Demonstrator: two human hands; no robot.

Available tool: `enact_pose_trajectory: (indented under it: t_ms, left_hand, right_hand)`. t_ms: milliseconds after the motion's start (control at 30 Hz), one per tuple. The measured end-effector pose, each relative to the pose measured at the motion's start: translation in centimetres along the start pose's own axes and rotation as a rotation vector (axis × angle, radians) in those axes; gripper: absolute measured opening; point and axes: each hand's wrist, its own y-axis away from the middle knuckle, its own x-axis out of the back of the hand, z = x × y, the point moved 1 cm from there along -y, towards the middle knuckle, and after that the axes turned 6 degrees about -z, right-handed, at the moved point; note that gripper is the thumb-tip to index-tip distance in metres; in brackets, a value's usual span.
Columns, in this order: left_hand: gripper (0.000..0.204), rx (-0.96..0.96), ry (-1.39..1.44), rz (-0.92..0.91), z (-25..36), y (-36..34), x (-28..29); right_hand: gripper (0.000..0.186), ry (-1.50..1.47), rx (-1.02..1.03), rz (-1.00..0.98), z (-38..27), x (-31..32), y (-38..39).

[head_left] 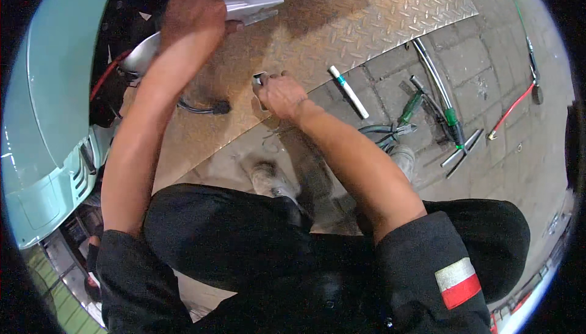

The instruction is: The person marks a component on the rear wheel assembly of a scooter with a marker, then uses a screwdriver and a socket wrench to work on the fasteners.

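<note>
Two bare hands work at a diamond-plate metal sheet (342, 29). At eleven o'clock the left hand (194, 7) is closed around a curved silver metal part (256, 8). At twelve, nearer the centre, the right hand (282, 94) bends its fingers at the sheet; I cannot tell whether they pinch anything. Between one and two lies a white, teal-banded marker (355, 102); near three, green-handled tools (450, 117).

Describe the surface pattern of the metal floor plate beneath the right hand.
The metal floor plate has a raised diamond-tread pattern, showing best in the head view.
</note>
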Motion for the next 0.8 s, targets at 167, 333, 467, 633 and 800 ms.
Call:
enact_pose_trajectory:
  t_ms: [167, 333, 467, 633, 800]
  left_hand:
    - [0.072, 0.161, 0.136, 0.210, 2.4, 1.0, -2.0]
    - [0.075, 0.116, 0.098, -0.092, 4.0, 0.9, -3.1]
    - [0.060, 0.074, 0.209, -0.042, 4.1, 1.8, -8.0]
    - [0.037, 0.135, 0.567, 0.187, 4.8, 1.4, -8.9]
    - [0.022, 0.363, 0.607, -0.169, 4.7, 0.1, -7.9]
  right_hand:
    - [0.026, 0.024, 0.011, -0.104, 3.4, 4.3, 1.6]
    - [0.024, 0.287, 0.197, -0.218, 15.2, 10.1, 8.7]
    - [0.026, 0.405, -0.074, -0.523, 16.8, 12.5, 14.9]
    - [0.025, 0.072, -0.055, -0.466, 14.3, 13.9, 18.6]
    - [0.024, -0.106, -0.189, -0.161, 18.6, 19.6, 15.8]
